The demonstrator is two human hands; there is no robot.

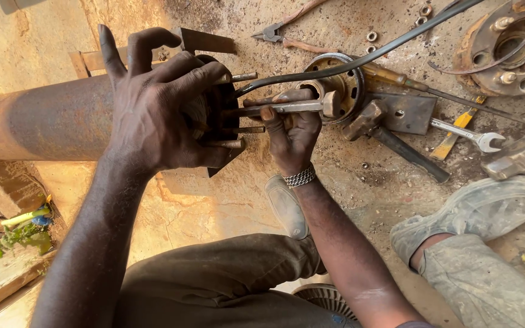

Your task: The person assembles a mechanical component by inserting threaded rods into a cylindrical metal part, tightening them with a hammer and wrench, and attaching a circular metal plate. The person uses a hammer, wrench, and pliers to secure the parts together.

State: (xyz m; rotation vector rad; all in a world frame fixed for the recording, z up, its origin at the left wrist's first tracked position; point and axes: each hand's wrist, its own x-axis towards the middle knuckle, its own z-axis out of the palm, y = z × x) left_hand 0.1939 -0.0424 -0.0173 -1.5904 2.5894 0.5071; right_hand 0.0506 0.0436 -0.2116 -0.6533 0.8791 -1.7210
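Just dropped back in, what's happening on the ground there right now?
A person crouched on the dirt is working at the end of a rusty axle tube. The left hand grips the hub flange, which has threaded studs sticking out. The right hand holds a metal socket wrench level against the hub. A black hose arcs over it. On the ground beside lie a hammer, a spanner, pliers, loose nuts and another hub.
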